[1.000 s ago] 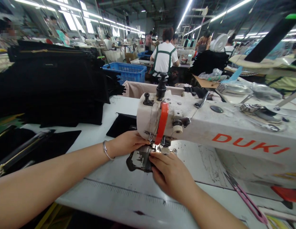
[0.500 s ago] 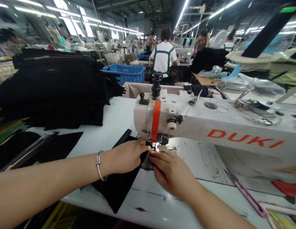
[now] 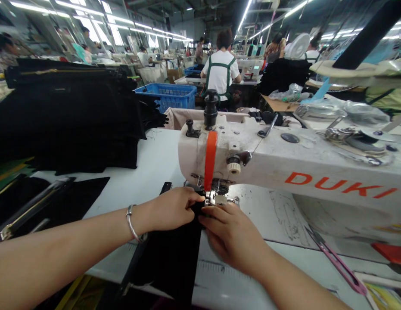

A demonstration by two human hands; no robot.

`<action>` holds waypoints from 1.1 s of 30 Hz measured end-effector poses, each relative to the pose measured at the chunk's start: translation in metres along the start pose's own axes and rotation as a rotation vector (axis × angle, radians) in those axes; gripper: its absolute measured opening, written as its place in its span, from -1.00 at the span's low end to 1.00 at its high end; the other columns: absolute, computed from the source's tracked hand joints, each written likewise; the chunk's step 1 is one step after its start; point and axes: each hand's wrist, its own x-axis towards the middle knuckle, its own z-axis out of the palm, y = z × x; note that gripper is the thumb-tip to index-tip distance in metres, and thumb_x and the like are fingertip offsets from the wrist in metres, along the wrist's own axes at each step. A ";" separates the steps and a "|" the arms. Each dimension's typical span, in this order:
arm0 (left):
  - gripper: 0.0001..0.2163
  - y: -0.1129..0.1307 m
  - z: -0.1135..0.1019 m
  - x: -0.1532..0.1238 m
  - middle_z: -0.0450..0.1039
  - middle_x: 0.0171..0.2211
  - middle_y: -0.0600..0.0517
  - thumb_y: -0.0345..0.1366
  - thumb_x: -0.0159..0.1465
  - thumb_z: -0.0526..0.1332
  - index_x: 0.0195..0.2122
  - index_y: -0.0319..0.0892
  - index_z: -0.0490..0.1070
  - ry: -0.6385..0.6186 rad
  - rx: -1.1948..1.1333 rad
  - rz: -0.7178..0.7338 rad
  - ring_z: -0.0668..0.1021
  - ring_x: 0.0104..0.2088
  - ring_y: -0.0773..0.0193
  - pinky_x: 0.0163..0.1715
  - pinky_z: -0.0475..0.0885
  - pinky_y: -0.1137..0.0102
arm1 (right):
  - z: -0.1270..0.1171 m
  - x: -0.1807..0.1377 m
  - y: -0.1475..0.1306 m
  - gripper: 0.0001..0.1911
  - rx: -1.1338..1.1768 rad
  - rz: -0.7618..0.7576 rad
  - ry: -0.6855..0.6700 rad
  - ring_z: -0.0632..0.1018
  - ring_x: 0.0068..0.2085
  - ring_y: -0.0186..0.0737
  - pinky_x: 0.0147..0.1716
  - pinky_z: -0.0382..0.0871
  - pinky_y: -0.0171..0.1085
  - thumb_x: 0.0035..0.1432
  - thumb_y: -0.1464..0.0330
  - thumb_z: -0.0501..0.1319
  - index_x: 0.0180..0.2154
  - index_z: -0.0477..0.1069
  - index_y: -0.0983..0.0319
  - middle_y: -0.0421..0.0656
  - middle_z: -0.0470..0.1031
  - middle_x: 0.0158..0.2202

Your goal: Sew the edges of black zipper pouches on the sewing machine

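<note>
Black cloth pieces [image 3: 67, 116], in one tall stack, occupy the left edge of the white table [image 3: 161, 146]; a small pale label on the stack is illegible. One dark zippered piece [image 3: 80, 196] lies at the front left corner. Left hand [image 3: 172, 209], with one bracelet [image 3: 130, 221] at the wrist: fingers curled over one black fabric panel [image 3: 177, 258], index finger extended beside the presser foot [image 3: 208, 199]; whether cloth is pinched cannot be told. The panel reaches from the presser foot to the front edge. Right hand [image 3: 231, 228]: fingers close together, tips at the panel's right margin; thumb contact is hidden. One sewing machine [image 3: 268, 155] reads "DUKI" in orange. One pair of pink-handled snips [image 3: 342, 267] lies toward the front right corner.
</note>
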 end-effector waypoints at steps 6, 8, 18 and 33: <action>-0.30 0.032 0.034 -0.074 0.26 0.22 -0.26 0.02 0.18 0.30 0.24 -0.31 0.23 0.170 0.444 0.182 0.43 0.15 -0.03 0.03 0.50 0.22 | -0.003 -0.015 -0.030 -0.78 0.072 -0.078 -0.094 0.46 -0.07 -0.09 -0.07 0.39 -0.11 0.14 0.45 0.20 -0.13 0.46 0.21 -0.12 0.52 -0.10; -0.34 0.037 0.052 -0.099 0.23 0.25 -0.24 -0.04 0.24 0.26 0.26 -0.32 0.20 0.192 0.532 0.239 0.38 0.20 -0.02 0.07 0.49 0.23 | 0.007 -0.025 -0.045 -0.83 0.065 -0.137 -0.031 0.48 -0.12 -0.13 -0.12 0.41 -0.16 0.17 0.40 0.22 -0.16 0.46 0.23 -0.14 0.53 -0.19; -0.74 0.022 0.090 -0.127 0.50 -0.01 0.02 -0.42 0.43 0.00 -0.08 -0.14 0.49 0.486 0.289 0.249 0.52 0.02 0.33 0.07 0.49 0.42 | 0.051 -0.061 -0.095 -0.84 0.035 0.036 0.443 0.51 -0.21 -0.23 -0.14 0.41 -0.17 0.35 0.47 0.12 -0.18 0.48 0.24 -0.16 0.59 -0.23; -0.78 0.016 0.106 -0.131 0.46 -0.10 -0.05 -0.47 0.39 0.11 0.00 -0.20 0.43 0.414 0.302 0.276 0.45 -0.09 0.18 0.02 0.37 0.24 | 0.061 -0.068 -0.103 -0.86 0.022 0.077 0.524 0.47 -0.35 -0.24 -0.16 0.39 -0.15 0.18 0.54 0.20 -0.24 0.44 0.22 -0.20 0.49 -0.41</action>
